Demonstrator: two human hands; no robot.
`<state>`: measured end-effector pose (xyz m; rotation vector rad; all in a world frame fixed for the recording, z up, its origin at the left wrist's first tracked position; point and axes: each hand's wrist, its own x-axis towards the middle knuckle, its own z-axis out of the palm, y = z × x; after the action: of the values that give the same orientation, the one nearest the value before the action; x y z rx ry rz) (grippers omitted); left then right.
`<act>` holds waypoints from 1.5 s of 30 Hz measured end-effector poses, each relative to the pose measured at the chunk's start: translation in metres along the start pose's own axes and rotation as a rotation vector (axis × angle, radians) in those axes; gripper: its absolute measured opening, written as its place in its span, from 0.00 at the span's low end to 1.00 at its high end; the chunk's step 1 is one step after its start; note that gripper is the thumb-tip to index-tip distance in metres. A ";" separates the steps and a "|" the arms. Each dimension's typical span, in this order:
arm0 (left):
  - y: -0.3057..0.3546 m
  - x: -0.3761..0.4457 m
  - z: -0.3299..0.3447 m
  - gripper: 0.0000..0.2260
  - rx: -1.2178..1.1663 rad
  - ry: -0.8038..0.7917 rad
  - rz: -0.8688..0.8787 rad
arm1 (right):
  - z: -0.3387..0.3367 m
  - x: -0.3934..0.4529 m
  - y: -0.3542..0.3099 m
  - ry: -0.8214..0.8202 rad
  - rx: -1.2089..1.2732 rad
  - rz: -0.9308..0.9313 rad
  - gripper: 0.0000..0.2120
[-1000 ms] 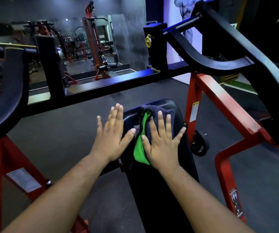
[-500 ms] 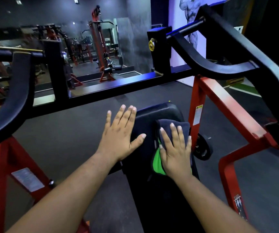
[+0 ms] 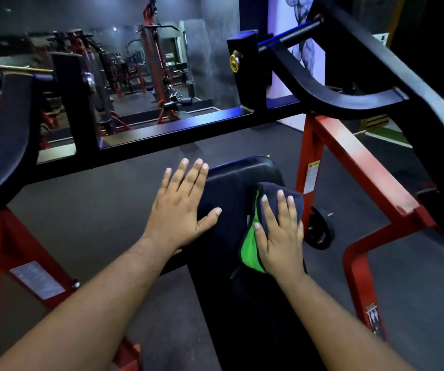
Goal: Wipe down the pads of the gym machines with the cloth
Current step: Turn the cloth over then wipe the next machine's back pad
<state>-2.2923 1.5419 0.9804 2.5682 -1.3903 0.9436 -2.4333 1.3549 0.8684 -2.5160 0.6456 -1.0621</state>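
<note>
On the black pad [image 3: 236,178] in the middle of the view, I have my right hand [image 3: 279,236] pressed flat on the cloth [image 3: 269,191], fingers straight and spread, nothing pinched. The cloth, dark blue with a green underside, lies on the pad's right side, its right edge reaching the pad's border. My left hand [image 3: 180,207] rests open along the pad's left edge, thumb across the surface, steadying it.

I judge I'm mid-wipe on this pad. The far end beyond the cloth and the near stretch toward me look yet to be covered, so the next stroke calls for even downward pressure while sliding the cloth without letting it bunch or slip off the right side.

Around me, a red frame post [image 3: 309,162] stands just right of the pad with a weight plate [image 3: 319,231] near its foot; a black crossbar [image 3: 188,129] spans the far side. None blocks the cloth, though the post crowds a wide sweep rightward.
</note>
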 end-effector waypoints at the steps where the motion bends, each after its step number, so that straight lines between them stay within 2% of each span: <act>1: 0.001 0.000 0.000 0.39 -0.001 0.008 -0.007 | -0.002 0.012 -0.003 0.013 0.013 -0.020 0.28; 6: -0.001 0.000 0.003 0.39 0.008 0.051 0.000 | -0.022 0.119 -0.050 0.046 0.044 -0.063 0.26; 8: -0.002 -0.001 0.004 0.39 0.007 0.061 0.008 | -0.020 0.114 -0.050 0.060 0.050 -0.030 0.26; 13: 0.000 -0.001 0.005 0.38 0.008 0.073 -0.002 | -0.003 0.006 -0.002 0.028 0.026 0.059 0.32; 15: 0.001 -0.001 0.004 0.38 0.003 0.080 -0.013 | 0.001 -0.012 0.007 0.008 0.044 0.092 0.31; 22: -0.003 0.000 0.005 0.39 0.002 0.095 0.018 | -0.016 0.096 -0.048 0.078 0.080 0.035 0.30; 26: -0.003 -0.001 0.005 0.39 0.006 0.090 0.028 | 0.004 0.005 -0.021 0.026 -0.001 -0.023 0.33; 28: -0.002 -0.001 0.005 0.39 0.012 0.070 0.025 | 0.019 -0.057 -0.001 -0.032 -0.035 -0.052 0.33; 30: -0.002 -0.001 0.004 0.39 0.008 0.055 0.027 | 0.023 -0.083 0.009 -0.059 -0.031 -0.061 0.31; 32: -0.003 0.000 0.004 0.40 -0.011 0.054 0.038 | 0.019 -0.060 -0.004 -0.055 0.003 -0.031 0.31; 35: -0.007 -0.003 0.006 0.40 -0.064 0.075 0.057 | 0.005 0.023 -0.066 0.009 0.044 -0.039 0.29; 38: -0.007 -0.005 0.003 0.41 -0.141 0.069 0.050 | -0.005 0.072 -0.109 0.022 -0.009 -0.062 0.29; 41: -0.009 -0.010 -0.004 0.39 -0.237 0.013 0.008 | 0.011 0.019 -0.097 0.037 -0.034 -0.121 0.31; 45: -0.015 -0.030 -0.008 0.36 -0.242 -0.076 -0.017 | 0.041 -0.079 -0.061 0.030 -0.108 -0.213 0.32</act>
<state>-2.2967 1.5761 0.9738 2.4529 -1.4027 0.6365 -2.4349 1.4535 0.8229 -2.7156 0.4618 -1.1675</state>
